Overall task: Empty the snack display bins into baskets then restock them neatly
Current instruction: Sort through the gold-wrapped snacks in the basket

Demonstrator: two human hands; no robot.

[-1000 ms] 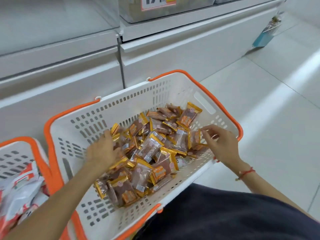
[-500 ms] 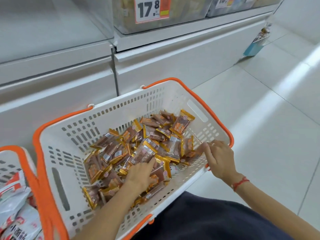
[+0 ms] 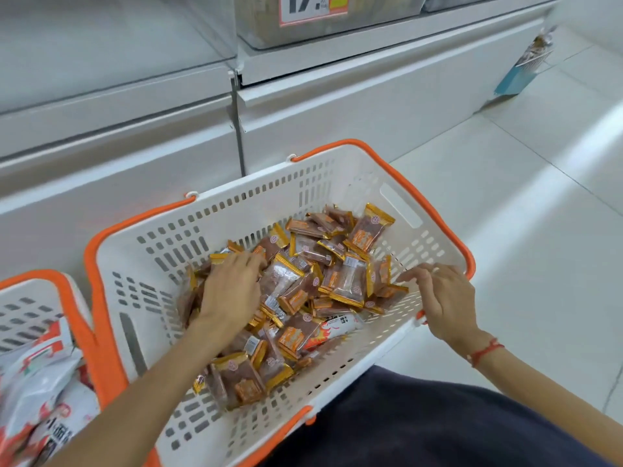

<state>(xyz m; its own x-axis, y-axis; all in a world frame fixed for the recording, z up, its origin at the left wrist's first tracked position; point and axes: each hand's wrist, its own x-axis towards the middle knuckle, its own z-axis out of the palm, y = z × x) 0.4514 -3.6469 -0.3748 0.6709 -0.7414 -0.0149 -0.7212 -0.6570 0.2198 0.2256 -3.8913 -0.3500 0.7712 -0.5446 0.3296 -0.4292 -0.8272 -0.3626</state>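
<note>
Nearest to me, a dark garment (image 3: 438, 429) is filling the bottom of the view, and both bare forearms are reaching out over it into the white basket with orange handles (image 3: 161, 251) sitting on the floor (image 3: 526, 251). I am watching the left hand (image 3: 232, 291) lying palm down on the heap of small brown and gold snack packets (image 3: 323, 281), its fingers spread and bending slightly over the packets at the left side of the pile; I cannot tell whether it is actually gripping any of them. The right hand (image 3: 441, 298), with a red string bracelet (image 3: 485, 352) around its wrist, is hovering at the basket's right wall, fingers loosely curled, the fingertips just beside the rightmost packets; it is holding nothing that I can make out. The packets are lying loose and jumbled across the basket's bottom, and one white packet with red print (image 3: 337, 326) is lying among them near the front wall. To the left, touching the first basket, a second basket (image 3: 37, 298) is holding larger white and red bags (image 3: 43, 375). Beyond both, the white base of the display unit (image 3: 337, 106) is running across the view, with a clear bin carrying a price label (image 3: 313, 8) at the top edge.
</note>
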